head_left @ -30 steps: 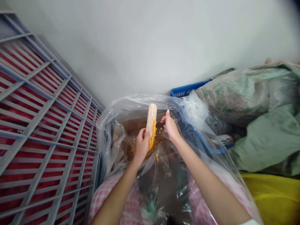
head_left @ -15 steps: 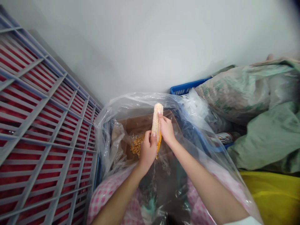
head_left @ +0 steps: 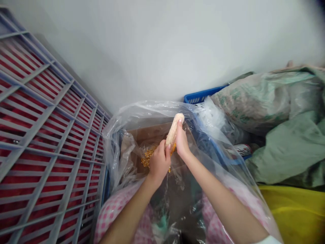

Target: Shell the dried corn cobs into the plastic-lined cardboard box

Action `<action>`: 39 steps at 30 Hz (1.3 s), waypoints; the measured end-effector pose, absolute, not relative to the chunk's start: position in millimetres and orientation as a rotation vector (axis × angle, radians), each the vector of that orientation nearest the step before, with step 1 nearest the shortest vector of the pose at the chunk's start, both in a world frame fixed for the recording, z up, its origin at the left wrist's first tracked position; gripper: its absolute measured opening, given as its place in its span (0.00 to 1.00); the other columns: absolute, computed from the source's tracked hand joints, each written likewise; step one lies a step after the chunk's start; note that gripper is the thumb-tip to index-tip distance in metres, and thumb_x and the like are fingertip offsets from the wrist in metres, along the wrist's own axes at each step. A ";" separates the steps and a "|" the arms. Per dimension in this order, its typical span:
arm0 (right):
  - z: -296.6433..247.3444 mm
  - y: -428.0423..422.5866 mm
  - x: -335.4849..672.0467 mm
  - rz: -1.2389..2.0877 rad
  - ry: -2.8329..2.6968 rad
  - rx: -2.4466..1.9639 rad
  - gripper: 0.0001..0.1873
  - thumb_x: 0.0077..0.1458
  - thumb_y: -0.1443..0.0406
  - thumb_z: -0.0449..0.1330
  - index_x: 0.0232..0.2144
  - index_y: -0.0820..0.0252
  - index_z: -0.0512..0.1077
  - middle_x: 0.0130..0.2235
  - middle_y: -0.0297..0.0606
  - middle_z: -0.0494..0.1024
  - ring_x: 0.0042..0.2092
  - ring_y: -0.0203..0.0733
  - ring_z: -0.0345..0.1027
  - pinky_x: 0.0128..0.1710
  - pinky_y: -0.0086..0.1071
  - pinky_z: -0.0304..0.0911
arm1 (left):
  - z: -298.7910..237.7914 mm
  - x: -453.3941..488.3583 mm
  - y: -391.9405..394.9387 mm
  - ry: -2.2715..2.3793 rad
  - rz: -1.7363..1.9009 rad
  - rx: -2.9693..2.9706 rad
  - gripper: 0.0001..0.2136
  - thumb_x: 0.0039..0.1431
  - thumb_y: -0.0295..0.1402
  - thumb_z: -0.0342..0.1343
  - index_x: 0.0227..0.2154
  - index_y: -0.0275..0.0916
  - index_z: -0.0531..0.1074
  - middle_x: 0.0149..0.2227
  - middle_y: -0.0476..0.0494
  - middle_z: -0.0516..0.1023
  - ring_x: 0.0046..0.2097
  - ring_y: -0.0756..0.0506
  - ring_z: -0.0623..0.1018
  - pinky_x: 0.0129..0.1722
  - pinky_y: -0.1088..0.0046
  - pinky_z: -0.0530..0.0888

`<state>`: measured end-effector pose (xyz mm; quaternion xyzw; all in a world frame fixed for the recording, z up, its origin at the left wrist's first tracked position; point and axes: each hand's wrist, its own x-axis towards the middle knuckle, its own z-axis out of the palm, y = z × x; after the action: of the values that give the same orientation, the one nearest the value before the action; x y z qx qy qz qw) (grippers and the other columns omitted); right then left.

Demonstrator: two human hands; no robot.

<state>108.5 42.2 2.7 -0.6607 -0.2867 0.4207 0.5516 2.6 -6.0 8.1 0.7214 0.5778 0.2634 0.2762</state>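
**Cob** (head_left: 174, 130): pale and mostly stripped, with a short strip of yellow grain left low down between the two hands. Tilted, tip up and toward the far right. Held in mid-air over the box at the centre of the scene.

**Left hand** (head_left: 158, 164): clamped round the lower end of the cob, thumb lying up along its near side.

**Right hand** (head_left: 181, 142): closed on the middle of the cob from the right, thumb pressed against it. Just beside the left hand; contact between the two not possible to tell.

**Kernels** (head_left: 148, 157): loose yellow heap in the box, just left of the left hand and below the cob.

**Box** (head_left: 149, 134): brown cardboard, open-topped, set inside the bag. Far wall showing behind the cob.

**Bag** (head_left: 142, 113): clear plastic, crumpled, wrapped around the box and trailing near under both forearms.

**Cloth** (head_left: 111, 210): pink-and-white check, near, beneath the bag.

**Crate** (head_left: 45, 135): grey lattice with red behind the bars, filling the left side.

**Basket** (head_left: 200, 96): blue, far, right of the bag, partly covered by the sacks.

**Sacks** (head_left: 266, 98): greenish, woven, piled at right.

**Tub** (head_left: 299, 210): yellow, near right, below the sacks.

**Wall** (head_left: 162, 40): plain white, far.
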 end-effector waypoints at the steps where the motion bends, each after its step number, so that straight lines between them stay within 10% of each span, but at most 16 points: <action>1: 2.1 41.9 107.8 0.954 -0.666 -1.609 0.33 0.47 0.39 0.38 0.21 0.58 0.66 0.25 0.40 0.73 0.28 0.41 0.65 0.25 0.29 0.55 | 7.4 3.5 -7.6 1.564 0.674 1.969 0.17 0.60 0.40 0.38 0.44 0.40 0.65 0.37 0.38 0.76 0.37 0.42 0.75 0.33 0.72 0.64; 11: -4.3 44.2 111.5 0.779 -0.769 -1.646 0.29 0.47 0.41 0.44 0.16 0.59 0.63 0.20 0.36 0.69 0.24 0.38 0.61 0.24 0.28 0.52 | -0.2 4.4 0.9 1.440 0.759 1.774 0.16 0.59 0.43 0.38 0.38 0.40 0.66 0.25 0.49 0.70 0.27 0.49 0.70 0.28 0.77 0.61; 31: -4.4 44.4 99.2 0.899 -0.807 -1.603 0.26 0.51 0.44 0.40 0.20 0.57 0.60 0.25 0.36 0.69 0.30 0.39 0.62 0.31 0.30 0.54 | -0.6 3.9 14.7 1.449 1.092 1.330 0.14 0.58 0.41 0.42 0.36 0.38 0.67 0.36 0.45 0.73 0.39 0.49 0.72 0.42 0.74 0.65; 39: 13.5 38.2 109.3 0.770 -1.162 -1.502 0.19 0.55 0.52 0.44 0.35 0.53 0.70 0.31 0.34 0.74 0.32 0.40 0.65 0.31 0.29 0.55 | 18.4 -7.8 25.4 1.090 0.928 0.582 0.17 0.51 0.48 0.49 0.32 0.37 0.66 0.19 0.54 0.68 0.19 0.53 0.69 0.18 0.79 0.66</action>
<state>109.3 38.2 13.5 -0.6263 -0.4846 0.3211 0.5195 -7.8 25.4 18.4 0.2629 0.4922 0.4193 0.7160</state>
